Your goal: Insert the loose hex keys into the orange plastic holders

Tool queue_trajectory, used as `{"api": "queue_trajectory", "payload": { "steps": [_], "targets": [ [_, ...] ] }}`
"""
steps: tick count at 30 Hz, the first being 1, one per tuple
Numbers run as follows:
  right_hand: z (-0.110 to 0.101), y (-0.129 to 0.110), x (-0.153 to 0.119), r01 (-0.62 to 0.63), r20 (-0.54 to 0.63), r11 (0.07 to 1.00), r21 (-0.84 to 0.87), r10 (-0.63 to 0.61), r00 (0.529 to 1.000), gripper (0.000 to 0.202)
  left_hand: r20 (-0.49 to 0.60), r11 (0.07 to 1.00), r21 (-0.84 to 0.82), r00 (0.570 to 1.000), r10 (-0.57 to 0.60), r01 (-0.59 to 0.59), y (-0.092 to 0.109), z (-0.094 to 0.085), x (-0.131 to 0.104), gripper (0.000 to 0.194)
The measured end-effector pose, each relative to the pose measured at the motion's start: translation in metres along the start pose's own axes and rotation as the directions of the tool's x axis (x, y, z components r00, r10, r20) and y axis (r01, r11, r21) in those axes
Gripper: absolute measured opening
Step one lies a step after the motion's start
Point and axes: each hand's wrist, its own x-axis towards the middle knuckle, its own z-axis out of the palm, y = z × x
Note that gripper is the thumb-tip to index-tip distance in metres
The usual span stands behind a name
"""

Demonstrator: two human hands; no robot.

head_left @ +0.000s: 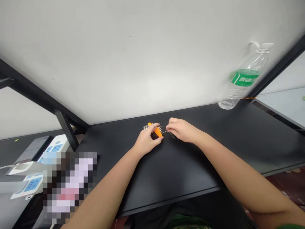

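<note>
Between the thumb and fingers of my left hand (145, 141) is an orange hex key holder (158, 131), gripped just over the black tabletop. Several thin metal keys stick out of it on both sides. My right hand (179, 128), just to the right, is closed in a pinch on a thin, bent metal hex key (172, 135). One thin length of metal points from these fingertips toward the holder, and another slants down toward the tabletop. Whether its tip touches the holder I cannot tell. My fingers hide part of both things.
A clear plastic bottle (245, 78) with a green label stands against the wall at the back right. White power strips (33, 184) with plugs and a pixelated object (71, 184) lie at the left. Black frame bars (66, 127) rise at both sides.
</note>
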Motion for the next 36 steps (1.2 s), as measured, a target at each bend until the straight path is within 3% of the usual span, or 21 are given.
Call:
{"api": "queue_trajectory", "payload": {
  "steps": [22, 36],
  "targets": [
    [-0.001, 0.000, 0.000, 0.005, 0.016, 0.998, 0.058, -0.006, 1.000, 0.023, 0.011, 1.000, -0.027, 1.000, -0.007, 0.007, 0.000, 0.000, -0.001, 0.059],
    [0.004, -0.009, -0.003, -0.014, 0.033, 0.996, -0.083, 0.016, 0.999, 0.022, 0.041, 1.000, -0.020, 0.999, 0.001, 0.000, 0.002, -0.001, 0.000, 0.057]
  ]
}}
